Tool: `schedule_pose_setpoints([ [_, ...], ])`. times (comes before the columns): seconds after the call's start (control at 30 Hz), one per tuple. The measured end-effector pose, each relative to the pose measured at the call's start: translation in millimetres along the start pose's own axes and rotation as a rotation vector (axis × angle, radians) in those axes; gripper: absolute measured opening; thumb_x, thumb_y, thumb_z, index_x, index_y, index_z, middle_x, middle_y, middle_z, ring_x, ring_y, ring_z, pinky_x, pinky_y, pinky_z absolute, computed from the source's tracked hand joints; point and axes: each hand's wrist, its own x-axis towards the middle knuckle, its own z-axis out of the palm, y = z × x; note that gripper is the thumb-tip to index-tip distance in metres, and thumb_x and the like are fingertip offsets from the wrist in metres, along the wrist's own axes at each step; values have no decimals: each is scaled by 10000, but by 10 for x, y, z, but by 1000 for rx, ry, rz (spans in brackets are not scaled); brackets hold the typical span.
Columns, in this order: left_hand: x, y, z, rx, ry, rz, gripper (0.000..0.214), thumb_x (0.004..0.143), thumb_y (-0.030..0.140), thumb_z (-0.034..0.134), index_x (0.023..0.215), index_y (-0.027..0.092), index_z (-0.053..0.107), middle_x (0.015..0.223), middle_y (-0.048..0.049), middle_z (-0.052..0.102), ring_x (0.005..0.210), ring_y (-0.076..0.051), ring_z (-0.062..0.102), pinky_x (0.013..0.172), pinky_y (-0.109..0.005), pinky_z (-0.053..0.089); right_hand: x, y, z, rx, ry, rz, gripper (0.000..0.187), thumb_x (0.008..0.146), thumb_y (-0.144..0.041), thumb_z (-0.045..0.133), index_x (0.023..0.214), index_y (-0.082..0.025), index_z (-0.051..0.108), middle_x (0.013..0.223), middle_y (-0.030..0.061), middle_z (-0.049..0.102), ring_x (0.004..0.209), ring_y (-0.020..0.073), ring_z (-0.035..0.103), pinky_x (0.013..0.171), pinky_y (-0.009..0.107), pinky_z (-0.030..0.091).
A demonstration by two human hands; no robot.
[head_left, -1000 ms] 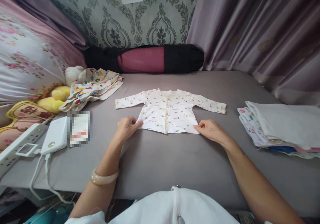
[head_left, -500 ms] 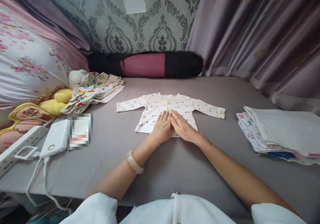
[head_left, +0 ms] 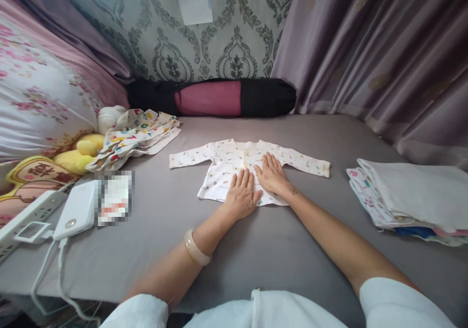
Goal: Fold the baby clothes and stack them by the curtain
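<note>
One garment: small white long-sleeved printed cloth shirt (head_left: 236, 157), flat, sleeves spread, mid grey fabric-covered surface (head_left: 157, 240).
Shirt handling: likely light, soft, floppy; creases easily, not fragile, little slip.
Shirt hold points: shoulders or hem corners look best.
Left hand (head_left: 241, 197): palm down, lower middle front; fingers straight, nearly together, thumb apart; nothing gripped.
Right hand (head_left: 272, 176): palm down, higher, just beside; fingers extended, slightly apart; nothing gripped.
</note>
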Motion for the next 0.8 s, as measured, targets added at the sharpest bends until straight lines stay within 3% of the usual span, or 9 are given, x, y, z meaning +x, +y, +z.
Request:
schedule_pose_setpoints([
  [0.13,31,-64,-110,-59,37,15,634,956,443,401,1452,48,389,1531,-179,391,1434,-297,331,1179,-449,265,-3,-84,17,15,-12,-101,651,1009,-421,171,1528,-40,268,1611,162,191,1494,260,134,1210,431,111],
  [0.23,46,-103,-91,-69,46,10,643,964,452,379,1468,53,365,1544,-169,374,1448,-296,304,1191,-455,241,71,-64,14,18,-36,-174,631,1009,-412,153,1538,-87,265,1619,120,191,1497,230,123,1215,417,96],
  [0.37,40,-97,22,-24,20,16,661,998,464,261,1495,31,309,1583,-183,276,1483,-316,202,1205,-496,184,340,13,4,-15,-39,-141,639,1008,-416,168,1544,-74,231,1624,120,167,1499,233,108,1215,420,84],
  [0.5,32,-88,39,-15,18,14,650,1000,474,245,1488,52,331,1583,-178,281,1479,-318,217,1197,-497,203,633,46,8,-25,2,-79,639,1011,-411,180,1532,-46,241,1620,140,178,1491,253,139,1208,429,113],
  [0.57,38,-98,0,-35,31,11,642,995,483,268,1474,66,355,1574,-171,309,1468,-318,248,1191,-493,217,744,52,-10,-28,57,-58,620,1011,-398,210,1507,-36,291,1599,161,245,1471,268,201,1194,433,156],
  [0.7,83,-141,-92,-93,110,20,551,984,494,317,1354,129,497,1485,-135,464,1375,-284,400,1140,-441,313,925,77,-136,-26,134,-40,467,1001,-302,287,1332,-88,537,1401,173,531,1295,283,456,1079,407,326],
  [0.8,122,-176,-108,-130,151,-14,458,984,438,346,1292,159,539,1422,-118,524,1311,-254,465,1100,-402,364,1059,105,-251,-32,137,27,392,988,-247,330,1195,-134,643,1261,167,617,1199,289,522,997,401,372],
])
